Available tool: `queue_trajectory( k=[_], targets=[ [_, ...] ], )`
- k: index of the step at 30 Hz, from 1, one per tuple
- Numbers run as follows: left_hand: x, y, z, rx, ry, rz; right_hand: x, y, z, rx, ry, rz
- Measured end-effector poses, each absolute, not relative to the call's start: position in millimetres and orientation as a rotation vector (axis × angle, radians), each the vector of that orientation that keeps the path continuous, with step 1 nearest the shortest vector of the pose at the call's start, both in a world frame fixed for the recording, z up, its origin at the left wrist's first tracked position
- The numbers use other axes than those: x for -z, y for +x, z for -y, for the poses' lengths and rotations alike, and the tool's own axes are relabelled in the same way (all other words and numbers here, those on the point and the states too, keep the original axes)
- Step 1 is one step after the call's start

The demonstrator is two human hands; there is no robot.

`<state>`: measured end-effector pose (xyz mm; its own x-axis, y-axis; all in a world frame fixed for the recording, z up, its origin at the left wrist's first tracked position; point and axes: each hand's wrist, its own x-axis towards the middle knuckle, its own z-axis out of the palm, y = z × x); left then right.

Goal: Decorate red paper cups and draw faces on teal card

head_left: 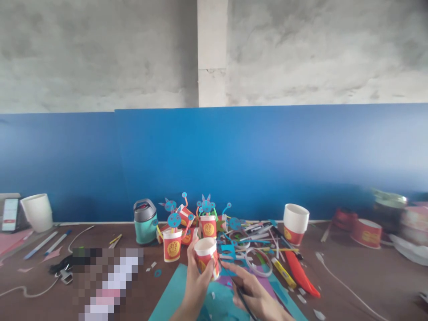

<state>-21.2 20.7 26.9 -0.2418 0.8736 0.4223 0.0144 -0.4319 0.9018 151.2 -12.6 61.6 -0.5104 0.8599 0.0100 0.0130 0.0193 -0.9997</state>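
Near the bottom centre, my left hand [194, 285] is wrapped round a red and white paper cup [206, 249] with a gold print. The cup's open mouth faces up and slightly toward me. My right hand [250, 290] is closed on a slim dark pen-like tool [246, 304]; its kind I cannot make out. That hand's forefinger reaches close to the cup's right side. Under both hands lies a turquoise paper sheet [170, 294] with scraps on it. Just behind stands a decorated paper cup [172, 246] with a blue paper face and paper arms.
More decorated cups [207, 226] cluster behind my hands. A teal flask [145, 223] stands left of them. To the right are a tape roll [269, 267], a yellow glue tube [283, 273], a red-orange curved object [301, 274] and stacked cups [296, 220]. A blue partition [214, 156] rises behind.
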Motion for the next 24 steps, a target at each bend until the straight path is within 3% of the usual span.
queue_trajectory(
  k=[16,24],
  targets=[
    [-38.0,-21.9,-8.3,-1.777,1.47,-1.219,-59.9,154.6,13.1,-1.483,-0.95,1.696],
    [-21.1,-25.3,-18.5,-1.784,1.471,-1.244,-68.2,153.8,16.1,-1.435,-0.999,1.743]
  ],
)
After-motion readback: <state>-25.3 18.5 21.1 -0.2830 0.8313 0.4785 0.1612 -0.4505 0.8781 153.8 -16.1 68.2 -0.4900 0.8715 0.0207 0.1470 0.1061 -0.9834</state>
